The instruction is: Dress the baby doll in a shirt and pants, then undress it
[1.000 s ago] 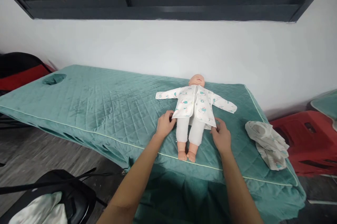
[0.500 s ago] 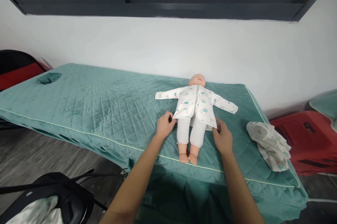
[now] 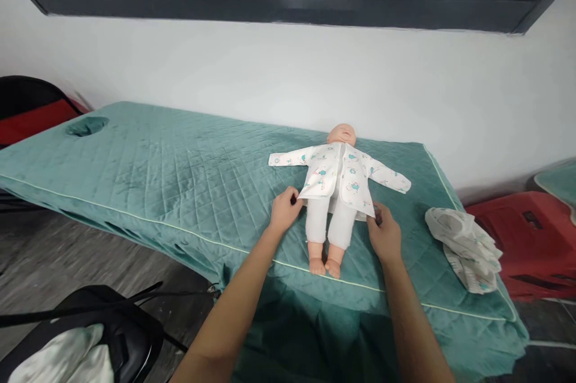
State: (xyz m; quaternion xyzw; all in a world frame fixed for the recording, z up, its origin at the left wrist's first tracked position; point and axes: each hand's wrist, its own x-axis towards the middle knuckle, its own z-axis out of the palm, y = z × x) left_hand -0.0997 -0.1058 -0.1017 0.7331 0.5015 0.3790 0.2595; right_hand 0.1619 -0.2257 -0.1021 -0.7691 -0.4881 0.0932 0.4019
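Observation:
A baby doll [image 3: 341, 133] lies on its back on the green quilted bed cover [image 3: 189, 167], head toward the wall. It wears a white printed baby jacket [image 3: 321, 170] with both sleeves spread out and the front hanging slightly apart. White cloth covers the doll's legs [image 3: 317, 221], and its feet are bare. At the jacket's lower left corner, my left hand [image 3: 285, 210] pinches the hem. My right hand [image 3: 384, 232] grips the lower right corner of the hem, its fingertips partly hidden.
Crumpled white printed cloth [image 3: 465, 248] lies near the bed's right edge. Beyond it stands a red plastic chair [image 3: 535, 245]. At the lower left is a black seat [image 3: 135, 341] with pale cloth [image 3: 67, 359] on it. A face hole [image 3: 87, 126] opens in the bed's far left.
The view has shifted slightly. Both hands remain at the jacket's hem corners, and the doll lies as before.

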